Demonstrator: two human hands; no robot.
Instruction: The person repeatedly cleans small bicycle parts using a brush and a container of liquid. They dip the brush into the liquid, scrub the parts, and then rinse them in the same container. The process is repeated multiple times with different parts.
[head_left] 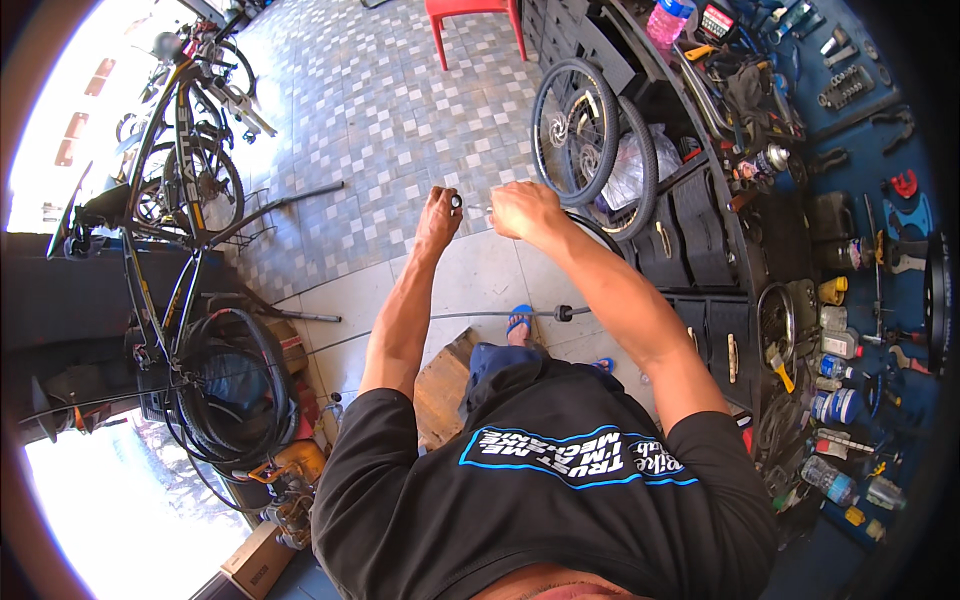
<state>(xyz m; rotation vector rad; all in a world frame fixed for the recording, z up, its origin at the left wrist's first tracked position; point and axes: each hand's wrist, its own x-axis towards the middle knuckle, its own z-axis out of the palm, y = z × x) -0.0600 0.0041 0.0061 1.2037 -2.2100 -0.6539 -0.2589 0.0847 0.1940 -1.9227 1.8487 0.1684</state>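
Observation:
Both my arms stretch out over the floor, hands a short way apart. My left hand (438, 214) is closed around a small black round part (456, 201) with a pale centre, whose exact kind I cannot make out. Facing it, my right hand (527, 208) is closed with its knuckles up. A tiny shiny bit shows at its fingertips, too small to name. Beyond my right hand two bicycle wheels (575, 130) lean against the dark drawers.
A bicycle frame (185, 180) stands at left, with tyres (235, 385) hanging below. A grey cable with a black connector (563, 313) crosses before me. A wooden board (445, 390) is by my legs. Tools and bottles (830, 480) line the right; a red chair (475, 8) stands far off.

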